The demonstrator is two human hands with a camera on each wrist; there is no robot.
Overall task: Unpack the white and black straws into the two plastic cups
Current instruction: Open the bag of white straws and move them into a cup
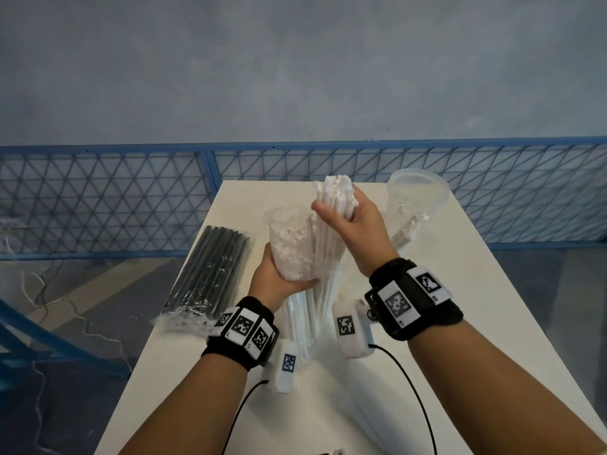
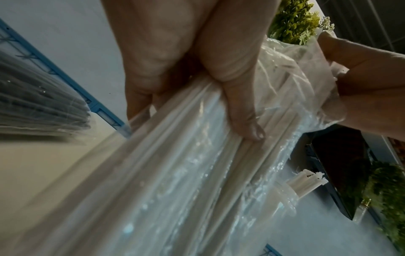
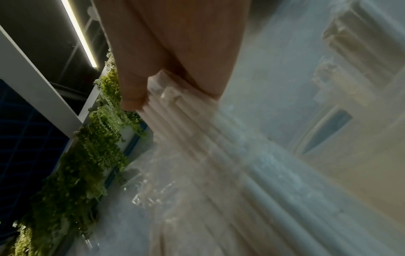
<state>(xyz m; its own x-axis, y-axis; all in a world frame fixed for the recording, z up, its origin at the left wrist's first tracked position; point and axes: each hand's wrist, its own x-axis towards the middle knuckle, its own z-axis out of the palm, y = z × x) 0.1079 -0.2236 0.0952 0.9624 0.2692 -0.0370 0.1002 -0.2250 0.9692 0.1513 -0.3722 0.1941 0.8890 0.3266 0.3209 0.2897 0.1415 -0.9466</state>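
Observation:
My left hand (image 1: 289, 277) grips a clear plastic pack of white straws (image 1: 295, 251) above the white table (image 1: 492, 323), its thumb (image 2: 241, 112) pressed on the film. My right hand (image 1: 341, 215) grips a bundle of white straws (image 1: 335, 192) that stands partly out of the pack's open top; in the right wrist view these white straws (image 3: 186, 117) run out below the fingers (image 3: 131, 86). A clear plastic cup (image 1: 417, 198) stands at the table's far right with some white straws in it. The sealed pack of black straws (image 1: 210, 274) lies on the table to the left.
A blue mesh fence (image 1: 131, 198) runs behind the table, with a grey wall above it. Cables (image 1: 65, 307) lie on the floor to the left. The table's left edge is close beside the black straw pack. Green plants (image 3: 92, 155) show in the wrist views.

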